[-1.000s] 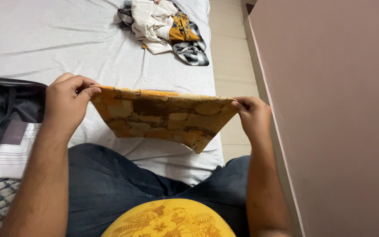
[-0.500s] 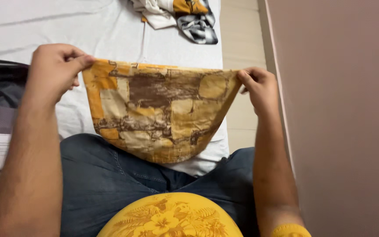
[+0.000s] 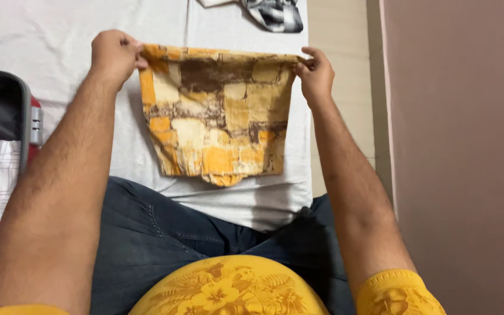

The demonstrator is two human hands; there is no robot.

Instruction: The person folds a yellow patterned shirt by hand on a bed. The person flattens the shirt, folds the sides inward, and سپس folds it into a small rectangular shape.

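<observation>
An orange, cream and brown patterned cloth point(image 3: 217, 114) lies spread flat on the white bed sheet point(image 3: 59, 35) in front of me. My left hand point(image 3: 115, 52) pinches its far left corner. My right hand point(image 3: 315, 73) pinches its far right corner. Both arms are stretched forward over my dark jeans point(image 3: 164, 239) and yellow floral shirt point(image 3: 228, 289). The cloth's near edge ends just short of my lap.
An open suitcase point(image 3: 4, 125) with folded striped and patterned clothes sits at the left. A black-and-white checked garment point(image 3: 275, 14) lies at the far edge of the bed. A pinkish wall or cabinet side point(image 3: 462, 146) stands close on the right, with tiled floor point(image 3: 339, 76) between.
Both hands have moved forward and lowered the cloth from the air onto the sheet, where it now lies flat. The hands came slightly closer together.
</observation>
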